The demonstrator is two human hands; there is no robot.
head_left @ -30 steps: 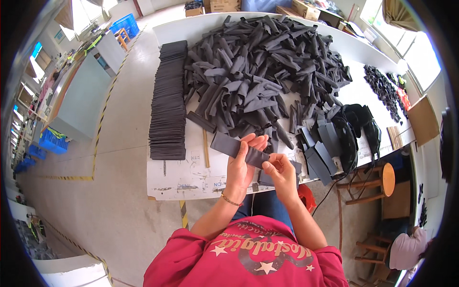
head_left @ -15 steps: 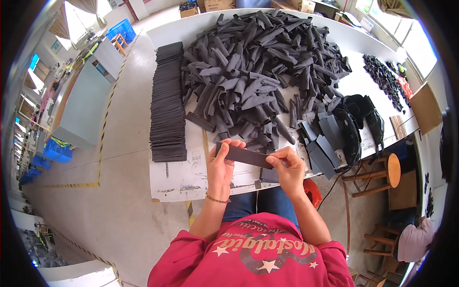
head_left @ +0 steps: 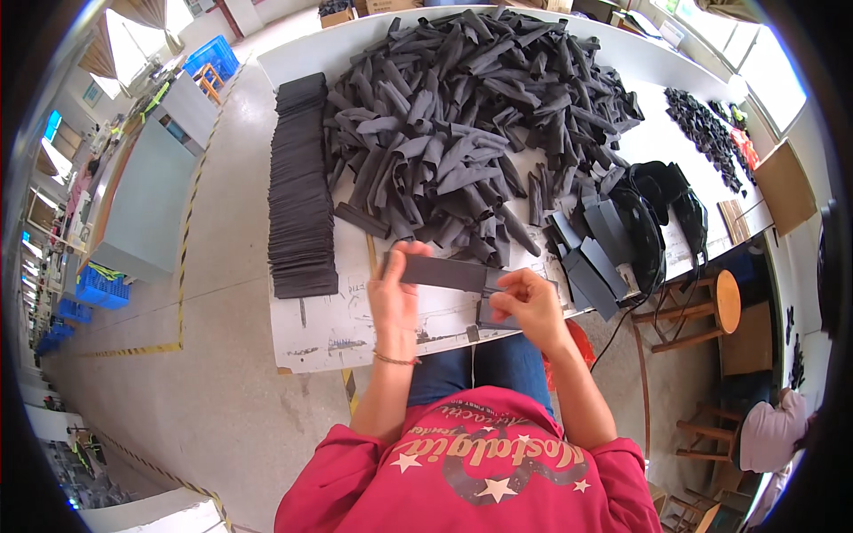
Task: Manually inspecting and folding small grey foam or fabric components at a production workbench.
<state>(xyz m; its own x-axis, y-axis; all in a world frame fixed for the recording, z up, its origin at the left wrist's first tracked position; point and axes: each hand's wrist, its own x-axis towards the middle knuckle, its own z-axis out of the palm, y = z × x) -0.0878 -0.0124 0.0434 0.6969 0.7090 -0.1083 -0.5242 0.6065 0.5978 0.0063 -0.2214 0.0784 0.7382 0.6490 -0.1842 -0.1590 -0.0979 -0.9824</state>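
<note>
My left hand [head_left: 395, 293] grips one end of a flat, dark grey strip [head_left: 440, 272], thumb on top, above the near edge of the table. At the strip's other end is my right hand [head_left: 533, 306], fingers curled closed against it; exactly how they pinch it is hard to make out. A small dark flat piece [head_left: 496, 313] lies on the table beneath, partly covered by the right hand. Beyond both hands spreads a large heap of curled dark grey strips [head_left: 462, 133]. Left of the heap runs a long, neat stack of flat strips [head_left: 302, 186].
On the right side of the table, flat dark pieces [head_left: 591, 262] lie beside a black device with cables [head_left: 644, 222]. Small black parts [head_left: 706, 133] are scattered farther right. A wooden stool [head_left: 727, 299] stands right of the table. Another person [head_left: 771, 435] is at the far right.
The strip and my left hand have shifted slightly left. My right hand has lowered a little, its fingers curling in, and the small flat piece beneath shows more. The whole view has shifted slightly.
</note>
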